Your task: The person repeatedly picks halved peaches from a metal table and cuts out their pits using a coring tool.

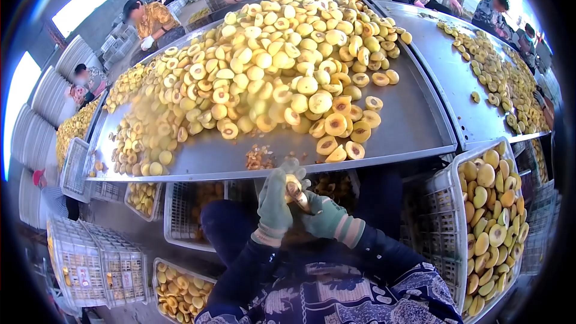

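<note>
Head view, left hand (273,203): fruit (292,181) is being gripped, best kept steady.
Right hand (324,212): is being held close, its grip unclear.

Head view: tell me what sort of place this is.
Probably a fruit-processing workshop: halved yellow fruit heaped on a metal table, a plastic crate full of it alongside, and other people nearby.

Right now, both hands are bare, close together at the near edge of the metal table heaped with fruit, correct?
Not bare: the head view shows gloves on the left hand and right hand, close together at the near edge of the metal table heaped with fruit.
</note>
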`<state>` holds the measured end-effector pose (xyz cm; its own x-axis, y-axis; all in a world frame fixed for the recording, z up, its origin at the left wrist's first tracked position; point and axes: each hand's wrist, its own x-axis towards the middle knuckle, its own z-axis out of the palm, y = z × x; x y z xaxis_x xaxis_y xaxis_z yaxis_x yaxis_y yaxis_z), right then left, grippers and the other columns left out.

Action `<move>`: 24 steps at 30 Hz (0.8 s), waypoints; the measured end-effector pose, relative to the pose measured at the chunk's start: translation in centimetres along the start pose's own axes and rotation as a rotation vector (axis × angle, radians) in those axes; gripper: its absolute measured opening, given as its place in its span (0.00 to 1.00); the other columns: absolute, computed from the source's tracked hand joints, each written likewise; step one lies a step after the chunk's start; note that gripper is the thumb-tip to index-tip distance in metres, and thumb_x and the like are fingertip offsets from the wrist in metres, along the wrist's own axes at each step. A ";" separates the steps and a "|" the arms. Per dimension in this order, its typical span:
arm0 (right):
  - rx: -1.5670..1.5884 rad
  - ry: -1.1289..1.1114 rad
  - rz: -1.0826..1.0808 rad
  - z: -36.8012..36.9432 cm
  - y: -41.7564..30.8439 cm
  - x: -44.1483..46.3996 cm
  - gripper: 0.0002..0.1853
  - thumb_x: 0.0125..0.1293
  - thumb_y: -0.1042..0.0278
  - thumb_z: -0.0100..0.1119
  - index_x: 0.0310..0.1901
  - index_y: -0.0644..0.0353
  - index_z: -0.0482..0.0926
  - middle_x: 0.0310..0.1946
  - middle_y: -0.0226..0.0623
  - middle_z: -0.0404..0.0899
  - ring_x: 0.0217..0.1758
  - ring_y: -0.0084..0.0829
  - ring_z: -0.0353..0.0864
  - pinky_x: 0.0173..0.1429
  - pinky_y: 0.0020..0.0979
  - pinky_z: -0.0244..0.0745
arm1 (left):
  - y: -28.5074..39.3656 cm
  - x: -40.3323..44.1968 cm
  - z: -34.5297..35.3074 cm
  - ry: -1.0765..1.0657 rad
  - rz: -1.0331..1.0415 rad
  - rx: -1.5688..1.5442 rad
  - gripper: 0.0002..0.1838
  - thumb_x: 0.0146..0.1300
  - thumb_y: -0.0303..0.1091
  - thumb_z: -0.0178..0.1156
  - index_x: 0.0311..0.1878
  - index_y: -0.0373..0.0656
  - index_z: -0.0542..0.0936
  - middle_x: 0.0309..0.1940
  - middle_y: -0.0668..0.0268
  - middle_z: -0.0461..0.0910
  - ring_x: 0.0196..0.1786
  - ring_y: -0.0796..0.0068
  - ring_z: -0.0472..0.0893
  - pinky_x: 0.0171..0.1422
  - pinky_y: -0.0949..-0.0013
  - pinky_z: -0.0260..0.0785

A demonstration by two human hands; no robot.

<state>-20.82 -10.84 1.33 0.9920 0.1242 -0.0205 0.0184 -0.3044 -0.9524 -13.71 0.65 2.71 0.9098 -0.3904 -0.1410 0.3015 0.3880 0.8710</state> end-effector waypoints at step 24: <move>1.891 -0.823 0.314 0.5 1.5 -1.5 0.17 0.68 0.66 0.49 0.44 0.77 0.74 0.07 0.19 0.60 0.07 0.17 0.59 0.15 0.24 0.58 | -2.4 0.3 -2.3 0.094 0.245 -0.188 0.15 0.62 0.23 0.63 0.52 0.41 0.79 0.50 0.60 0.81 0.41 0.79 0.81 0.40 0.78 0.75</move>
<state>-22.32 -11.02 -0.18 0.6525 0.7303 0.2022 -0.7514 0.6580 0.0482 -13.45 1.54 -0.48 0.9815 -0.1910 0.0122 0.1093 0.6119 0.7833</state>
